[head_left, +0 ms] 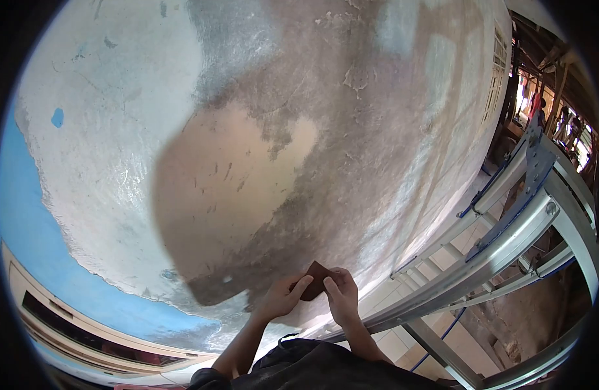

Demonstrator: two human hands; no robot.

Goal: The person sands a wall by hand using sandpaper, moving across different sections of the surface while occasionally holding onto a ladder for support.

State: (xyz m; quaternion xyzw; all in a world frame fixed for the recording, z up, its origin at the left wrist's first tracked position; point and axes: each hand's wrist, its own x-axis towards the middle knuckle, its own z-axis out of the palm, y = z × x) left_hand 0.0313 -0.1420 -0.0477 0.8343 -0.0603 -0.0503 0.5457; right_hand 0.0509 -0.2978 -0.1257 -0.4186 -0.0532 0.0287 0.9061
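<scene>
A small dark brown square piece, perhaps sandpaper, is held between my two hands in front of my chest. My left hand is closed on its left side, thumb on top. My right hand pinches its right side, thumb also on top. Fingers under the piece are hidden. Beyond my hands stands a wall with worn, patchy grey and beige plaster, and shadows fall across it.
A metal ladder runs along the right, with a blue cord beside it. Blue paint covers the wall's left edge, near a framed opening. Light tiles lie below, behind the ladder.
</scene>
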